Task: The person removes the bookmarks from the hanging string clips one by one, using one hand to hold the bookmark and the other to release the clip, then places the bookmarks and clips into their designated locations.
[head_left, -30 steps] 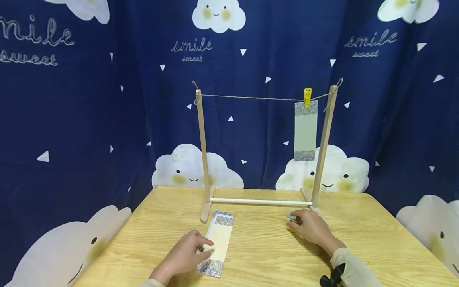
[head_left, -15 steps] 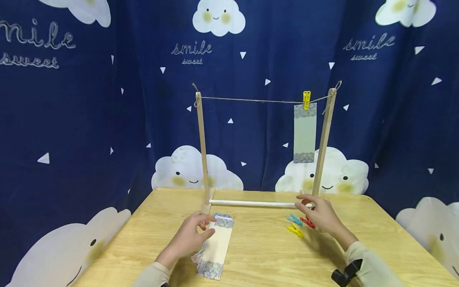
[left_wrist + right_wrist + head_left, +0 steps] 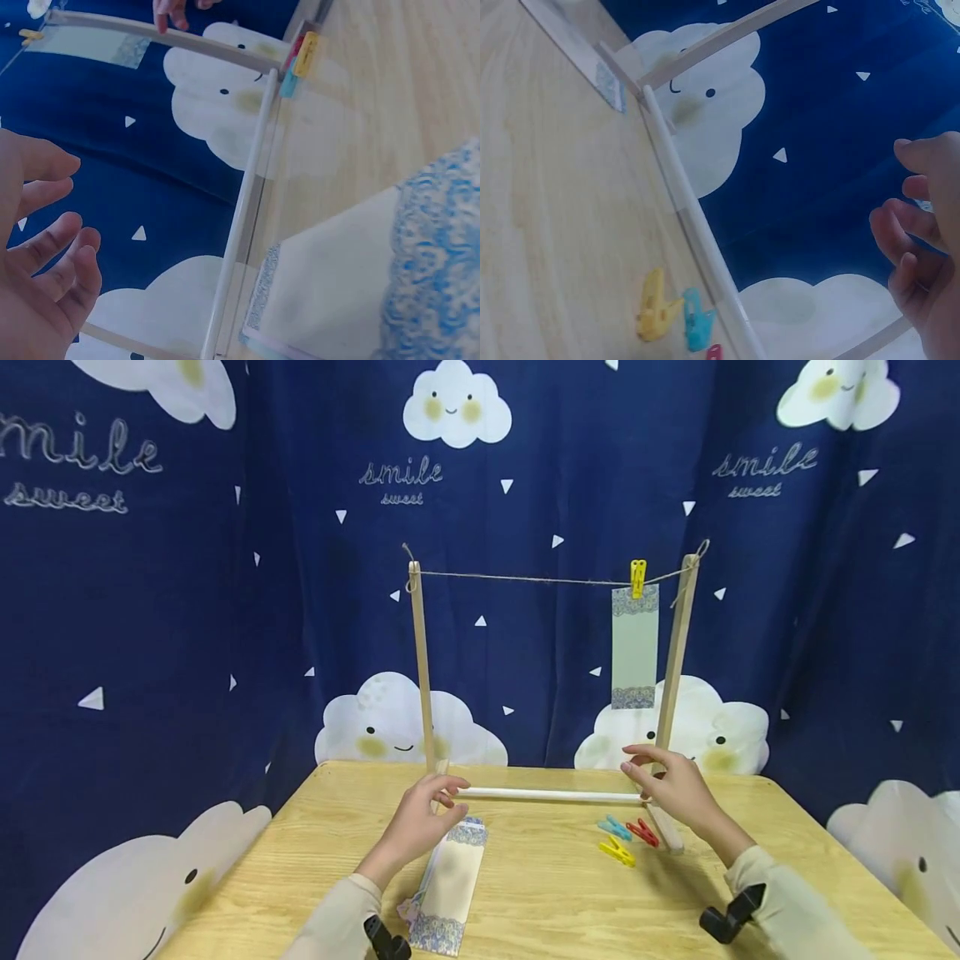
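My left hand (image 3: pixel 416 818) hovers above the far end of a small stack of paper cards (image 3: pixel 454 881) with blue lace-patterned ends. Its fingers are loosely bent and hold nothing. In front of the rack's right post (image 3: pixel 677 652) hangs my right hand (image 3: pixel 677 787), relaxed, thumb and fingers apart with nothing between them. Below and left of it lie a light blue clothespin (image 3: pixel 614 827), a red clothespin (image 3: pixel 642 832) and a yellow clothespin (image 3: pixel 617 852). Another yellow clothespin (image 3: pixel 637 579) clips a pale green card (image 3: pixel 634 647) to the string (image 3: pixel 525 579).
The wooden rack has a left post (image 3: pixel 422 668) and a white crossbar (image 3: pixel 555 795) low near the table's back. A small pinkish ornament (image 3: pixel 408 910) lies at the stack's left edge. A dark blue cloud-patterned curtain (image 3: pixel 525 693) hangs behind the wooden table (image 3: pixel 555 893).
My right hand has lifted off the loose clothespins and moved up and right, uncovering them. My left hand has risen from the card stack's middle toward its far end. The hung card stays put.
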Demonstrator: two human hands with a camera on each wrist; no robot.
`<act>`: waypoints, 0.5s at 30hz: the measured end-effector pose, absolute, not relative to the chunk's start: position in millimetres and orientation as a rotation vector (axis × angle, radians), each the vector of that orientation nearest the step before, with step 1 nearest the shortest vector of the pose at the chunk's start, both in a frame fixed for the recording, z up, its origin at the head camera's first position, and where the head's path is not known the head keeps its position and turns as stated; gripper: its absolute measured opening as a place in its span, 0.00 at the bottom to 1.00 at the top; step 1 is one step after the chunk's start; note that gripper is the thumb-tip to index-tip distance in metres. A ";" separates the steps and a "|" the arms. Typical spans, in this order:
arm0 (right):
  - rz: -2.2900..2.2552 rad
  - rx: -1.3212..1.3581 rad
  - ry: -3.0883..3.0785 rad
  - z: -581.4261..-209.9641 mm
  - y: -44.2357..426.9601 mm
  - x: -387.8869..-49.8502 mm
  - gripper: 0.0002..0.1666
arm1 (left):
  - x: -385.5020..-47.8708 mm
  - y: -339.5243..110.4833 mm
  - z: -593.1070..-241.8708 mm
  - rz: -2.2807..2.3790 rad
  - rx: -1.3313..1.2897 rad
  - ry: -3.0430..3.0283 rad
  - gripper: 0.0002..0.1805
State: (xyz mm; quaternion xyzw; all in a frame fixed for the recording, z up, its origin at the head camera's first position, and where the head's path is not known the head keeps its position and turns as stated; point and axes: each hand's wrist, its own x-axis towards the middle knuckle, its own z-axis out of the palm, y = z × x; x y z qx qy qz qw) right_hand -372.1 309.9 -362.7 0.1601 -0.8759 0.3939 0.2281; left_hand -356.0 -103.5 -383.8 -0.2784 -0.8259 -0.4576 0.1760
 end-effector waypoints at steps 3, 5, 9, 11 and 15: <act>1.099 0.416 -2.399 -355.4 313.9 -372.7 0.26 | -361.5 -99.4 -379.4 -1.286 -0.794 -2.312 0.16; 1.087 0.406 -2.388 -350.5 315.8 -373.4 0.26 | -365.2 -97.7 -376.4 -1.269 -0.802 -2.297 0.17; 1.063 0.399 -2.364 -341.8 317.6 -374.0 0.25 | -371.3 -95.8 -370.8 -1.251 -0.799 -2.297 0.18; 1.052 0.396 -2.354 -337.9 318.4 -374.2 0.26 | -373.6 -94.7 -368.4 -1.252 -0.791 -2.304 0.18; 1.044 0.388 -2.343 -330.8 322.2 -375.3 0.26 | -378.3 -91.5 -364.3 -1.267 -0.781 -2.308 0.17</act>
